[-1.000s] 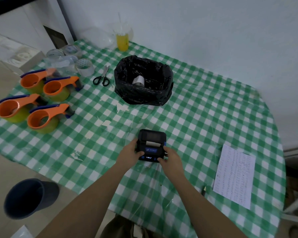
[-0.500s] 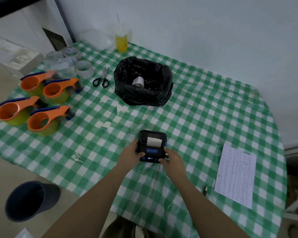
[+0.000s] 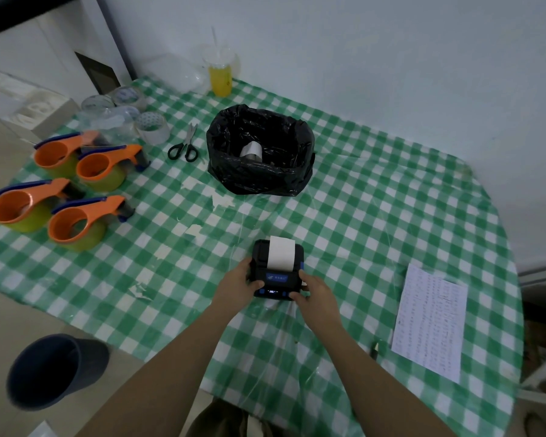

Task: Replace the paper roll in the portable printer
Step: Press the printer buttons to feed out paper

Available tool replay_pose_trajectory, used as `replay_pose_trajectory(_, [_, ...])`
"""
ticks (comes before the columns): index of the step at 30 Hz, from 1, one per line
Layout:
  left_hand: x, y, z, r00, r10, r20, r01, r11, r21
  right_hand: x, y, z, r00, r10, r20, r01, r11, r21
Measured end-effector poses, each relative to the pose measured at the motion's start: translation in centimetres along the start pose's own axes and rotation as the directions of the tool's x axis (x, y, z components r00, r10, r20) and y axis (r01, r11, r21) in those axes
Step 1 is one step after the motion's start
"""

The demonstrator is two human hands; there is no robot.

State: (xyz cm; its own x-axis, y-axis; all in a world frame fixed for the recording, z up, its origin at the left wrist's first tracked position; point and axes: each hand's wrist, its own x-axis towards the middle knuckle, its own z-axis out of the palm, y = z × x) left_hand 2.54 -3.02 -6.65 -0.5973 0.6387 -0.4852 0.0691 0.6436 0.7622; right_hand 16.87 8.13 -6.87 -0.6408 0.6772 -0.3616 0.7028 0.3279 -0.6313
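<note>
A small black portable printer (image 3: 278, 280) with blue buttons lies flat on the green checked tablecloth (image 3: 375, 216). A strip of white paper (image 3: 281, 252) sticks out of its slot and lies over its far half. My left hand (image 3: 235, 283) grips the printer's left side, with the thumb on its front panel. My right hand (image 3: 316, 290) holds the right side, fingers curled round the near corner. A paper roll (image 3: 252, 150) stands inside the bin lined with a black bag (image 3: 260, 175) further back on the table.
Several orange tape dispensers (image 3: 76, 197) and clear tape rolls (image 3: 152, 127) fill the left side. Black scissors (image 3: 185, 145) lie beside the bin. A yellow drink cup (image 3: 221, 75) stands by the wall. A printed sheet (image 3: 431, 320) lies right. A dark bucket (image 3: 51, 370) stands on the floor.
The white paper strip has grown longer out of the printer's slot, from a short stub to covering its far half. Both hands stay on the printer's sides.
</note>
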Motion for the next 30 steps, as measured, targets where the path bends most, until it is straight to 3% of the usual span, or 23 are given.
replay_pose_trajectory(30, [-0.25, 0.28, -0.11, 1.0, 0.006, -0.004, -0.006, 1.0, 0.027, 0.09, 0.4, 0.22, 1.0, -0.002, 0.0, 0.002, 1.0, -0.014])
